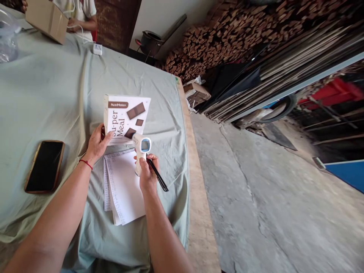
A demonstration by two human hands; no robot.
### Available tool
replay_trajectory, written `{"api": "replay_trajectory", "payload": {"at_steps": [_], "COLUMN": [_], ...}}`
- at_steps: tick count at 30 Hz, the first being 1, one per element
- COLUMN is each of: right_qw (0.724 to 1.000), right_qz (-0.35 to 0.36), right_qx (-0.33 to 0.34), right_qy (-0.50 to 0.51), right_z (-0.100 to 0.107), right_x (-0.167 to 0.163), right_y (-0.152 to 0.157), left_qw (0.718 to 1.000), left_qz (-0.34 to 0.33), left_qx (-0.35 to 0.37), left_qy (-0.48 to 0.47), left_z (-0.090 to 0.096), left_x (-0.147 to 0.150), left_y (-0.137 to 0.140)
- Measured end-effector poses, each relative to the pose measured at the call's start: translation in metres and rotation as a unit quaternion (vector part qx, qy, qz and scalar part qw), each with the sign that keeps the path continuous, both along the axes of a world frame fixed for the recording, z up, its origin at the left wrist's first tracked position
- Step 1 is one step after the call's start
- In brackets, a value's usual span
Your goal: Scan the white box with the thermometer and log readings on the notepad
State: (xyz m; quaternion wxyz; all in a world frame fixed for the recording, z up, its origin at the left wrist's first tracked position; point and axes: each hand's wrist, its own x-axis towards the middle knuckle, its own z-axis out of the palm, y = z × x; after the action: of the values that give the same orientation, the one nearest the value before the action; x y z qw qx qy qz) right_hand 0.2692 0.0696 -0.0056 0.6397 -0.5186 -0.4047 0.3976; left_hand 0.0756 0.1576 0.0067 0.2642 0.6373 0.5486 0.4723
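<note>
My left hand [98,143] grips the lower left edge of a white box [133,106] printed with brown bars and the words "NutriMotion" and "Meal". In my right hand [148,172] is a white infrared thermometer [140,153] with a blue-rimmed screen facing me. Its head is close to the box's lower right corner; I cannot tell whether they touch. A black pen [159,177] is also tucked in the right hand, slanting down to the right. Beneath both hands lies a stack of paper sheets [127,193], with writing along the left side.
A phone [44,167] with a dark screen lies on the green cloth [57,91] at left. Across the table, a person [85,19] sits behind a cardboard box [47,19] and a white plug adapter [97,49]. The wooden table edge [196,182] borders a concrete floor; stacked firewood [210,41] stands beyond.
</note>
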Motion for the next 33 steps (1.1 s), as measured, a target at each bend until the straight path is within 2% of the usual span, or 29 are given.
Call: {"api": "replay_trajectory", "payload": {"at_steps": [3,8,15,21,27,33], "right_qw": [0.999,0.997,0.997,0.996,0.994,0.997], "right_qz": [0.021,0.061,0.051,0.054,0.046,0.041], "right_qx": [0.022,0.013,-0.003,-0.003,-0.003,0.011], "right_qy": [0.020,0.050,0.057,0.072,0.095,0.065], "right_z": [0.005,0.009,0.011,0.013,0.015,0.012], "right_x": [0.000,-0.005,-0.008,-0.009,-0.011,-0.013], "right_y": [-0.002,-0.004,-0.004,-0.004,-0.003,-0.006], "left_qw": [1.000,0.999,0.999,0.999,0.999,0.990], "left_qz": [-0.015,-0.021,-0.014,-0.038,-0.043,-0.063], "left_qx": [-0.003,0.001,-0.011,-0.025,-0.031,-0.011], "left_qy": [0.023,0.048,0.031,-0.009,-0.009,-0.126], "left_z": [0.001,0.003,0.004,0.005,0.009,-0.001], "left_x": [-0.001,0.001,0.002,0.001,-0.001,0.005], "left_y": [-0.001,-0.001,-0.002,-0.002,-0.001,0.004]}}
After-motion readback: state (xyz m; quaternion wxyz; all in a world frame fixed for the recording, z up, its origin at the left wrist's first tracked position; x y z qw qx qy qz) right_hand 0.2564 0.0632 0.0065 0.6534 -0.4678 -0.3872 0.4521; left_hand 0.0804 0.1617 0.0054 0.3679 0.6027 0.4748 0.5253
